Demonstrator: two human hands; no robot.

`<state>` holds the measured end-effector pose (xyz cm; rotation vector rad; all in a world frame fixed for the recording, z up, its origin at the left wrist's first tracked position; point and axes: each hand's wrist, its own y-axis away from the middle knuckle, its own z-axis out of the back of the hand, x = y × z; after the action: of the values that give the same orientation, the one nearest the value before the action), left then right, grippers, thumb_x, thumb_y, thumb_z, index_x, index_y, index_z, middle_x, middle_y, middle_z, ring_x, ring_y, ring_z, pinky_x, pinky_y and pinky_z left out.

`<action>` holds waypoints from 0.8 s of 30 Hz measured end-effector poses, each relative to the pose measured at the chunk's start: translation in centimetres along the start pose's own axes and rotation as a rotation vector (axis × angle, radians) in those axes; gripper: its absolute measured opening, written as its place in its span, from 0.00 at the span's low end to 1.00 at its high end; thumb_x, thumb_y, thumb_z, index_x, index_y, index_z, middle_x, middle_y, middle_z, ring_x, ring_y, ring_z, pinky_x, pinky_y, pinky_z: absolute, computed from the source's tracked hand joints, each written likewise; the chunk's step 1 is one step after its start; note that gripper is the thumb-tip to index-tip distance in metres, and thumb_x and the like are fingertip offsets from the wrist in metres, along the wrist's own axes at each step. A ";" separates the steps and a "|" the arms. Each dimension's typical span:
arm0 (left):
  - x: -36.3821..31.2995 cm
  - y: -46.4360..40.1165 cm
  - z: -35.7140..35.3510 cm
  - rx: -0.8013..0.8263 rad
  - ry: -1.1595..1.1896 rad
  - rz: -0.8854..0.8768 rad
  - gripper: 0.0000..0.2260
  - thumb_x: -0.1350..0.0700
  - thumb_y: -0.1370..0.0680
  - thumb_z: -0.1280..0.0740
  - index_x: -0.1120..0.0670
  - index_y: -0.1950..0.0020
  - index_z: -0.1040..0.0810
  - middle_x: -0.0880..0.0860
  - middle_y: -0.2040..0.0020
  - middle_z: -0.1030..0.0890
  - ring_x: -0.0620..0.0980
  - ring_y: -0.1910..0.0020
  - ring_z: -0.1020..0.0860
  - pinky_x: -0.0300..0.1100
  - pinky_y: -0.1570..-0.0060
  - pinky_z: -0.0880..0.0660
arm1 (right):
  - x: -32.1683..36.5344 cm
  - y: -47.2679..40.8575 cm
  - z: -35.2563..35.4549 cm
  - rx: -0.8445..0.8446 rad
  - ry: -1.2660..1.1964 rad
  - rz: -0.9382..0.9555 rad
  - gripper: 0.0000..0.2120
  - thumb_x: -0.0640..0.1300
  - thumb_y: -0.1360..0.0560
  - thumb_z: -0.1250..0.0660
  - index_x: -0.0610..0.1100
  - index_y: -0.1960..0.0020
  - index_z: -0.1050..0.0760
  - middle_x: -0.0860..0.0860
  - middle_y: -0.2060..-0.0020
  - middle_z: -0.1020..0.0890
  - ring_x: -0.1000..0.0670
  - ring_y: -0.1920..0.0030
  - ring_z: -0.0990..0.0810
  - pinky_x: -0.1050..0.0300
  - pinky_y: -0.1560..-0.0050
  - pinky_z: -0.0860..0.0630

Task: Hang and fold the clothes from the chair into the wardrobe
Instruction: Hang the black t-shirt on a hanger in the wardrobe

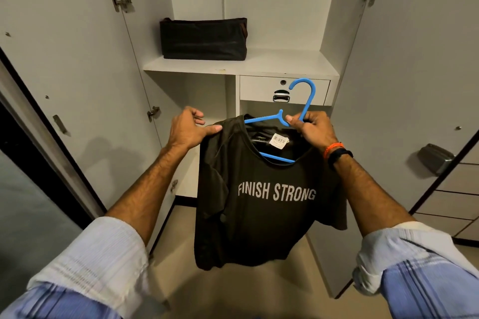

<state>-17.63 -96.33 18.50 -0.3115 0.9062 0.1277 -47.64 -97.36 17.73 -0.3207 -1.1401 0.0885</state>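
Observation:
A dark T-shirt [261, 215] printed "FINISH STRONG" hangs in the air in front of the open wardrobe [241, 65]. A blue plastic hanger [305, 101] sits inside its neck opening, hook pointing up. My right hand [312, 128] grips the hanger at the base of the hook. My left hand [191, 128] pinches the shirt's left shoulder between thumb and fingers. A white tag shows inside the collar. The chair is out of view.
A black fabric box [203, 39] stands on the wardrobe shelf. Below the shelf is a white drawer [261, 89] with a metal handle and lock. Both wardrobe doors [77, 80] stand open at left and right. Wooden drawers [451, 202] are at far right.

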 end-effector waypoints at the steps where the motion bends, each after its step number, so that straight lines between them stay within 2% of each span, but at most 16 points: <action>1: 0.1 0.1 -0.1 -0.011 -0.010 0.008 0.25 0.48 0.33 0.20 0.55 0.44 0.26 0.50 0.50 0.22 0.47 0.51 0.24 0.38 0.54 0.29 | 0.1 0.0 -0.1 0.000 -0.003 -0.003 0.11 0.50 0.25 0.28 0.41 0.55 0.17 0.51 0.66 0.20 0.54 0.64 0.25 0.59 0.60 0.27; 5: 0.5 0.3 -0.6 -0.087 -0.056 -0.031 0.17 0.51 0.33 0.20 0.54 0.53 0.24 0.52 0.52 0.21 0.49 0.53 0.23 0.41 0.52 0.25 | 0.3 0.0 -0.4 0.008 -0.018 -0.032 0.12 0.50 0.25 0.28 0.40 0.53 0.17 0.47 0.60 0.17 0.53 0.60 0.23 0.58 0.56 0.25; 7: 0.7 0.3 -0.7 -0.106 -0.049 -0.063 0.11 0.54 0.30 0.21 0.55 0.57 0.21 0.53 0.55 0.19 0.49 0.55 0.21 0.43 0.52 0.21 | 0.3 0.1 -0.5 0.011 -0.020 -0.034 0.11 0.49 0.25 0.28 0.41 0.53 0.17 0.49 0.61 0.18 0.54 0.60 0.23 0.60 0.58 0.26; 11: 0.5 0.1 -0.1 -0.135 -0.117 -0.127 0.03 0.58 0.26 0.25 0.55 0.58 0.18 0.54 0.58 0.17 0.49 0.59 0.21 0.40 0.52 0.25 | -0.1 0.2 0.0 0.034 0.025 0.022 0.11 0.49 0.24 0.28 0.41 0.54 0.17 0.51 0.62 0.18 0.54 0.60 0.22 0.60 0.57 0.25; 14: 0.1 -0.7 0.8 -0.154 -0.185 -0.201 0.03 0.59 0.25 0.28 0.52 0.57 0.20 0.50 0.61 0.19 0.49 0.59 0.21 0.40 0.51 0.24 | -0.4 0.4 0.4 0.097 0.074 0.054 0.09 0.48 0.24 0.29 0.42 0.55 0.17 0.52 0.62 0.18 0.55 0.60 0.22 0.61 0.57 0.26; 18: -0.4 -1.9 0.8 -0.061 -0.273 -0.275 0.01 0.55 0.24 0.28 0.49 0.54 0.18 0.49 0.55 0.16 0.51 0.52 0.19 0.47 0.46 0.23 | -0.4 0.6 0.5 0.198 0.043 0.072 0.09 0.47 0.24 0.28 0.40 0.55 0.16 0.48 0.62 0.17 0.52 0.58 0.21 0.54 0.51 0.23; 22: -0.6 -2.5 0.0 0.005 -0.453 -0.232 0.07 0.50 0.20 0.32 0.50 0.45 0.18 0.49 0.47 0.18 0.52 0.43 0.24 0.54 0.36 0.33 | -0.1 0.3 0.3 0.148 -0.019 0.050 0.09 0.47 0.25 0.28 0.41 0.56 0.16 0.46 0.59 0.17 0.51 0.57 0.21 0.53 0.48 0.23; 24: -0.8 -2.4 0.0 0.116 -0.333 -0.224 0.11 0.47 0.19 0.35 0.52 0.44 0.19 0.49 0.49 0.19 0.51 0.46 0.23 0.51 0.39 0.30 | -0.2 0.1 0.2 0.114 -0.036 0.032 0.08 0.47 0.25 0.28 0.42 0.56 0.17 0.48 0.59 0.17 0.52 0.56 0.20 0.52 0.47 0.23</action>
<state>-17.59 -98.60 19.65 -0.2721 0.5422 -0.0790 -47.90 -97.24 17.63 -0.2369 -1.1609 0.1878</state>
